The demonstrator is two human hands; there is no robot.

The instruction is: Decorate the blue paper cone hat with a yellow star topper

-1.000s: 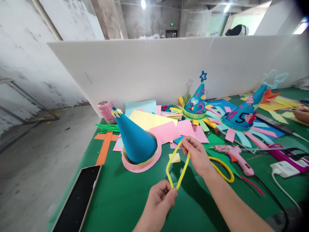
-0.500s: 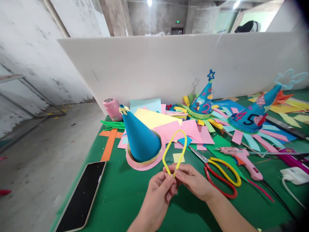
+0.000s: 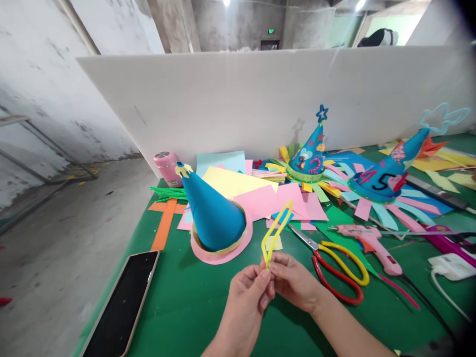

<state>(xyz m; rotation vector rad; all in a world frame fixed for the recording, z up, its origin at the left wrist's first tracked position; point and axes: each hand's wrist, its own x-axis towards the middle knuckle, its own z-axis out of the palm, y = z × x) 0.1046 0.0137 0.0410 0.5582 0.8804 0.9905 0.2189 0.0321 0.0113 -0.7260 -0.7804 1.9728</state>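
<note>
A yellow pipe cleaner (image 3: 275, 234), bent into a narrow loop, stands up from between my fingertips. My left hand (image 3: 250, 292) pinches its lower end, and my right hand (image 3: 292, 280) grips it right beside, so the two hands touch. The very ends of the pipe cleaner are hidden by the fingers. Just beyond my hands, a blue paper cone hat (image 3: 213, 213) with a pink brim leans to the left, a cream paper piece around its tip. Scissors (image 3: 334, 263) with red and yellow handles lie right of my right hand.
A phone (image 3: 121, 302) lies at the left table edge. On the right are a pink glue gun (image 3: 372, 243) with its cord and a white plug (image 3: 451, 266). Two decorated cone hats, one with a star (image 3: 308, 153) and one numbered (image 3: 388, 171), stand behind among paper sheets (image 3: 267, 201). A white board (image 3: 230, 104) rises behind.
The yellow loop has turned and now looks narrower, tilting to the right. Both hands still hold its lower end. The view has shifted slightly.
</note>
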